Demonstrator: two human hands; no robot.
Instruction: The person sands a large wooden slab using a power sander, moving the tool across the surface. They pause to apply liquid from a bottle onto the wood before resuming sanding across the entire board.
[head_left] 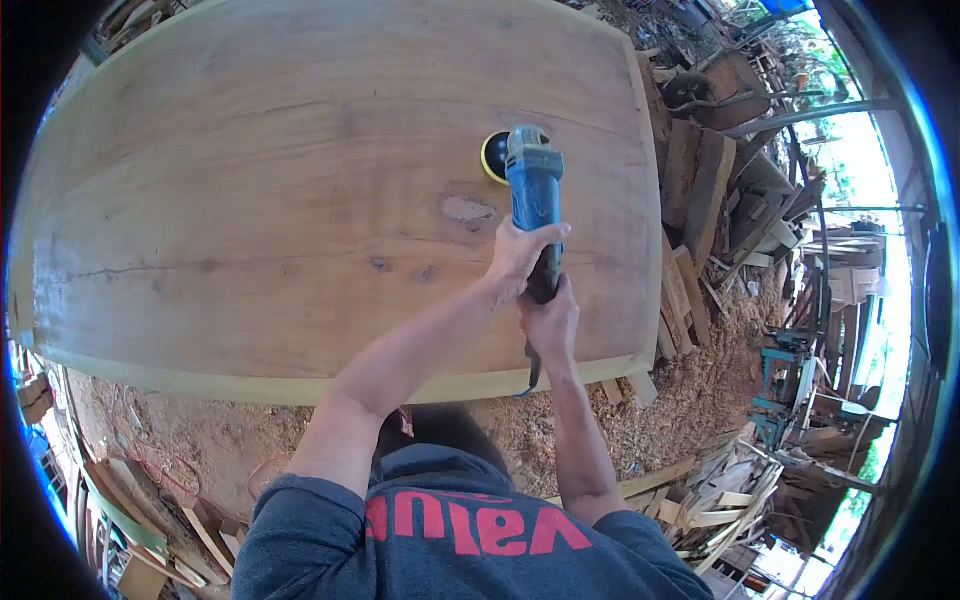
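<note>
A blue angle grinder (pixel 536 190) sits over the right part of a large wooden tabletop (pixel 250 180). The round black pad with a yellow rim (pixel 494 158) shows at the grinder's head, on its left side. My left hand (pixel 519 252) is wrapped around the body, its thumb across the top. Lower down, my right hand (pixel 554 318) grips the dark rear handle, with its fingers partly hidden. A dark cord (pixel 532 368) hangs from the back of the tool past the near edge. Left of the grinder, a pale rough patch (pixel 467 209) marks the wood.
Pale strips run along the tabletop's edges. Stacked boards and offcuts (pixel 700 180) lie close beyond its right end. Wood shavings (pixel 640 430) cover the ground there. Teal metal clamps (pixel 775 385) stand farther right, and more planks (pixel 150 500) lie at lower left.
</note>
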